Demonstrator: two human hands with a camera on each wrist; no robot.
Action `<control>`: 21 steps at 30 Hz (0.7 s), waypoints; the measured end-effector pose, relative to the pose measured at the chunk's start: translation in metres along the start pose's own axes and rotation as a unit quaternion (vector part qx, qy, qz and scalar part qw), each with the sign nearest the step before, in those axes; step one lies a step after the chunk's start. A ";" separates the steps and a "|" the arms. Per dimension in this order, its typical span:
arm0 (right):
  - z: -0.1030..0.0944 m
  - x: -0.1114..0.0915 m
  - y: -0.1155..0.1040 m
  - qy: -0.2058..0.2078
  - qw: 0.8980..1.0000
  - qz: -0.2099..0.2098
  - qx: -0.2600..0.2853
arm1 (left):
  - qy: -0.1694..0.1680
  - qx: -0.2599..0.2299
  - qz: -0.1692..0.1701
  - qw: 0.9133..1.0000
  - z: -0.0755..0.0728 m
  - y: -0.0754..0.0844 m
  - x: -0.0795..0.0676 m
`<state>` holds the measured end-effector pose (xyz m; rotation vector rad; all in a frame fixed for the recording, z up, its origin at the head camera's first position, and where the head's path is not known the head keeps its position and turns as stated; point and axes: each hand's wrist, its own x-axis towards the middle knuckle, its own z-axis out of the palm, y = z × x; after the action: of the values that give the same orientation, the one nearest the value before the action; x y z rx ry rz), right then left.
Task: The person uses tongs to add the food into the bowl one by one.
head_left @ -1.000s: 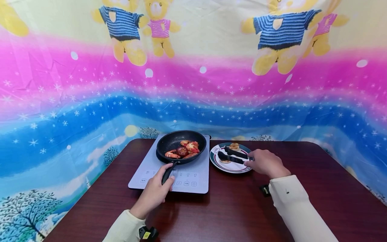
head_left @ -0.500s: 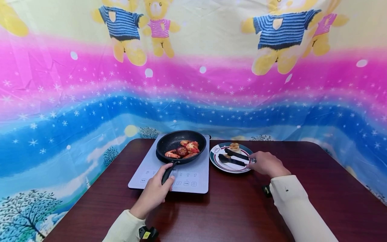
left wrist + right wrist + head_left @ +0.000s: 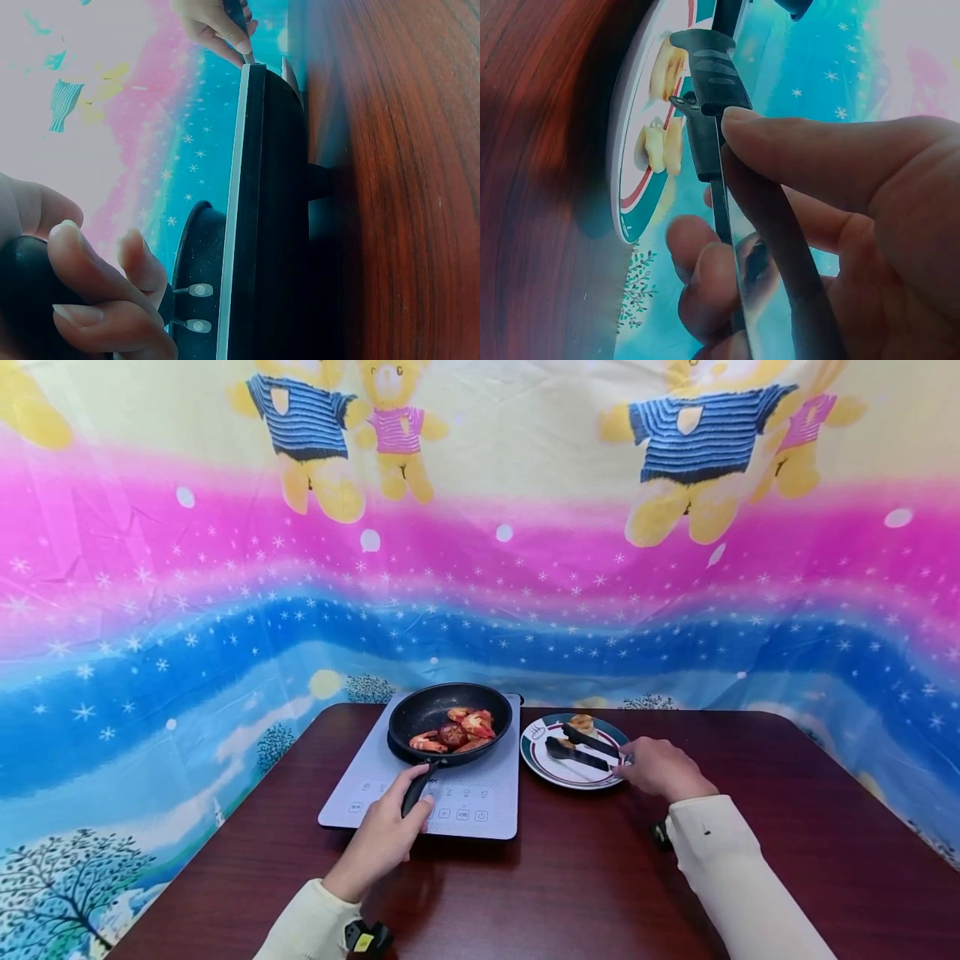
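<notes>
My left hand (image 3: 386, 827) grips the handle (image 3: 415, 792) of a black frying pan (image 3: 416, 714), which sits on a white induction cooker (image 3: 352, 802). Red-orange shrimp (image 3: 427, 742) and a dark scored mushroom cap (image 3: 452, 737) lie in the pan. My right hand (image 3: 663, 768) holds black-tipped metal tongs (image 3: 718, 79) between thumb and fingers, over a patterned plate (image 3: 537, 766). The tongs' arms stand apart. Two pale, browned food pieces (image 3: 667, 69) are on the plate, close to the tips. Whether the tips touch either piece, I cannot tell.
Dark red-brown wooden table (image 3: 570, 893) runs in front of the cooker and right of the plate. A printed cloth (image 3: 480, 585) with bears and snowflakes hangs behind the table. The plate stands just right of the cooker.
The tongs have shifted slightly right over the plate. The nearer food piece, seen earlier below the front arm, now shows partly between the arms. The left hand and pan stay still.
</notes>
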<state>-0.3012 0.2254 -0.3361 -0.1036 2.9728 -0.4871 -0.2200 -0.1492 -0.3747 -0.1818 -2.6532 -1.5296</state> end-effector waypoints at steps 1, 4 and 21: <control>0.000 0.000 -0.001 -0.001 1.000 -0.001 -0.001 | 0.000 0.000 0.000 1.000 0.000 0.000 0.000; -0.003 -0.004 -0.005 0.000 1.000 -0.007 -0.010 | -0.001 -0.001 -0.002 1.000 0.000 0.000 0.000; -0.022 -0.023 -0.019 0.030 0.999 -0.023 -0.008 | -0.003 -0.002 -0.006 1.000 0.000 -0.001 0.000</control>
<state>-0.2807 0.2161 -0.3062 -0.1617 3.0392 -0.4807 -0.2202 -0.1498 -0.3754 -0.1721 -2.6617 -1.5399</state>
